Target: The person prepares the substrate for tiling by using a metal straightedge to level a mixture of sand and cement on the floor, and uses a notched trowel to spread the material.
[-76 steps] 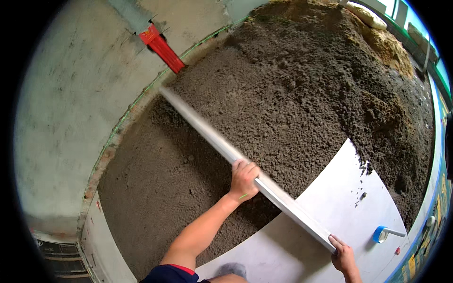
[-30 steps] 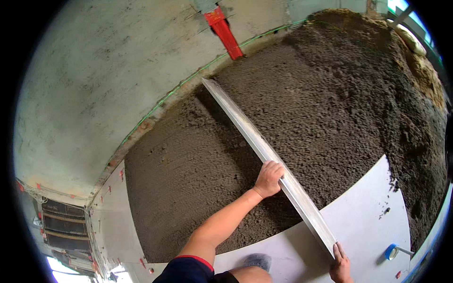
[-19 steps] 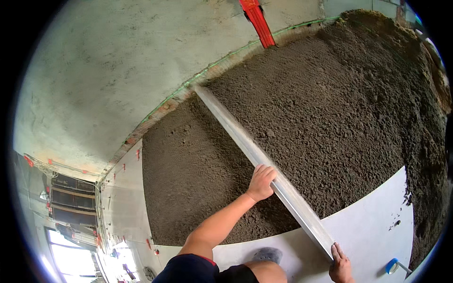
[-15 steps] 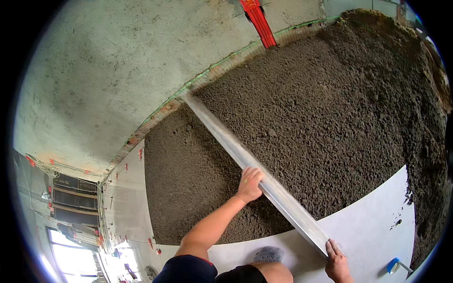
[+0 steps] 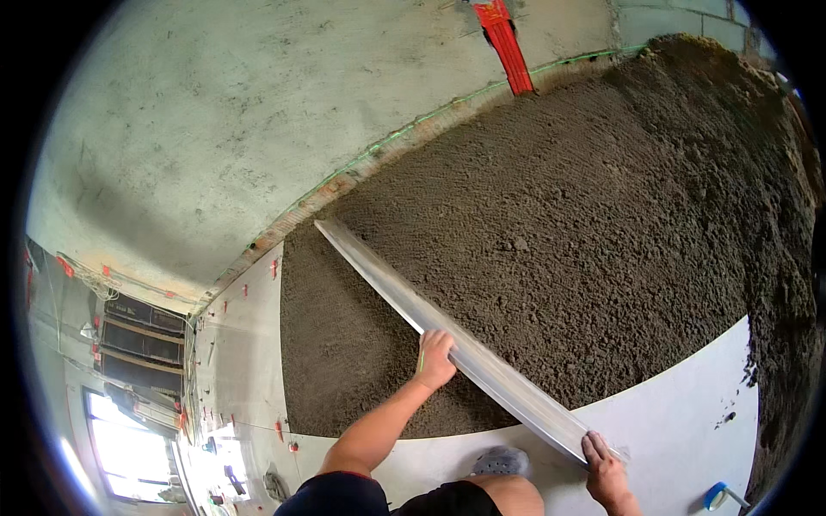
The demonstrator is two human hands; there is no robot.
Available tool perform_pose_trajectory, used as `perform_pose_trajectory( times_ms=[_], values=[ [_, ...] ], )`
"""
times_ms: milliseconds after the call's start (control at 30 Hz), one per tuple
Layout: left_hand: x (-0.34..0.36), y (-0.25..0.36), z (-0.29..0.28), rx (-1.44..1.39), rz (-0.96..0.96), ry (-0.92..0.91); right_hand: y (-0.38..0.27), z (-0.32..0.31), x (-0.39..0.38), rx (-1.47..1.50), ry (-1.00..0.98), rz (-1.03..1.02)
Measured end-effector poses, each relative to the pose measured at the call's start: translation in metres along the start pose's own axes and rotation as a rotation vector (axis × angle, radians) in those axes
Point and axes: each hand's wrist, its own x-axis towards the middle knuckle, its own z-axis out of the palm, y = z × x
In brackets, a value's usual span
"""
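A long silver metal screed bar (image 5: 499,370) lies slantwise across a bed of dark grey-brown, crumbly mortar (image 5: 551,224). Its far end rests close to the wall's foot; its near end reaches over a large pale tile (image 5: 680,396). My left hand (image 5: 436,359) is closed round the bar near its middle, thumb side hidden. My right hand (image 5: 606,469) grips the bar's near end, fingers over the top edge. Left of the bar the mortar looks smoother; to the right it is coarser and lumpy.
A grey-green plastered wall (image 5: 258,112) carries a green laser line along its base. A red tool (image 5: 508,52) leans there. Mortar heaps up at the far right. A blue-rimmed roll (image 5: 716,496) lies at lower right. Laid tiles with red clips (image 5: 245,291) stretch left. My grey shoe (image 5: 502,462) stands on tile.
Both hands have drawn the bar leftward and toward me over the mortar; its far end has come away from the wall's foot. My view has shifted slightly too.
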Motion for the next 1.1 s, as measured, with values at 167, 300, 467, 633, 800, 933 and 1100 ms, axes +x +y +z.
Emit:
perform_pose_trajectory(
  times_ms=[167,300,467,633,800,933,1100],
  values=[
    [-0.038,0.052,-0.014,0.010,-0.042,-0.075,0.021,-0.038,-0.029,-0.038,-0.077,0.025],
    [-0.073,0.064,-0.041,0.045,-0.089,-0.099,0.025,-0.050,-0.027,0.019,-0.187,0.070],
    [-0.082,-0.019,-0.075,0.138,-0.201,-0.100,-0.018,-0.002,0.037,0.081,-0.429,-0.020],
    [-0.039,-0.062,-0.077,0.087,-0.212,-0.206,-0.046,0.035,0.045,0.266,-0.199,-0.046],
    [-0.002,-0.002,-0.035,-0.039,-0.039,-0.240,-0.031,0.024,-0.012,0.348,-0.193,0.180],
    [0.007,0.085,0.010,-0.129,0.181,-0.228,0.014,0.028,-0.107,0.410,-0.259,0.385],
    [0.002,0.221,0.068,-0.317,0.339,-0.360,0.060,0.048,-0.240,0.429,-0.043,0.594]
  ],
)
